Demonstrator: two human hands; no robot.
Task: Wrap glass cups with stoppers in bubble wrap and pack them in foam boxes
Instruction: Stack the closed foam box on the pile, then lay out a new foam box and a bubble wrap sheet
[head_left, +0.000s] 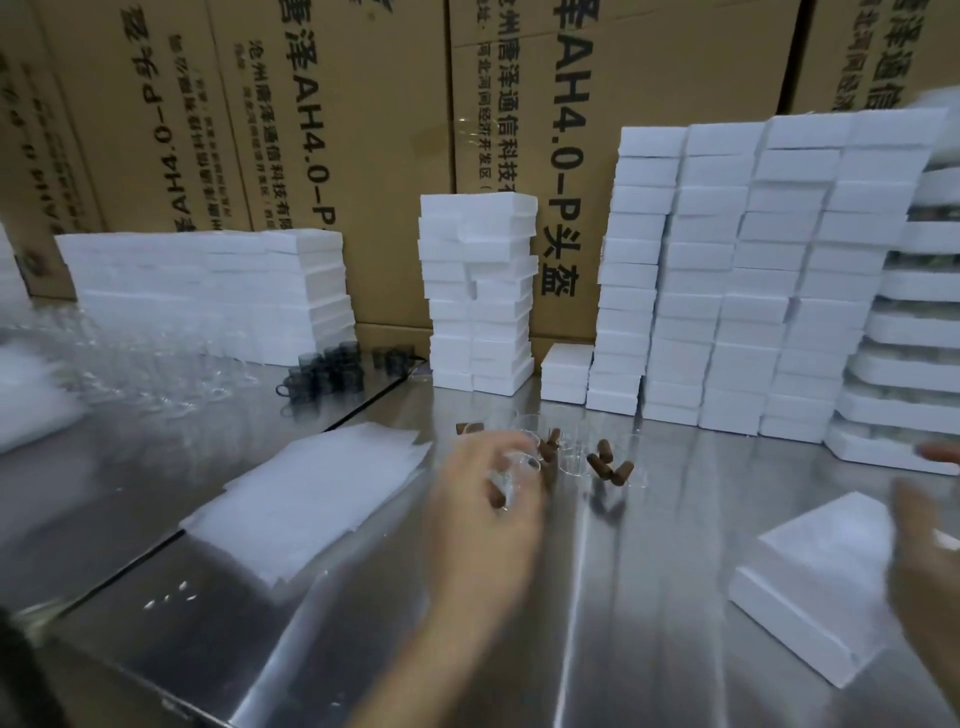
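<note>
Glass cups (574, 457) with brown cork stoppers (605, 465) stand in a small cluster on the steel table (623, 623), just beyond the left hand (483, 499). Motion blur makes it hard to be sure, but its fingers appear curled round one glass cup (522, 462) at the near edge of the cluster, with a stopper showing under the fingertips. The pile of bubble wrap sheets (311, 493) lies just to the left of that hand. A closed foam box (815, 582) sits to its right, beside the right hand (924, 561), which is cut by the frame edge and smeared; I cannot tell whether it is open or holding anything.

The step in hand looks like picking a cup for wrapping. To do it well, grip the body of the cup rather than the rim and lift it straight up, clear of its neighbours, so none tips. Check that the stopper is seated, then lay the cup on the top sheet.
</note>
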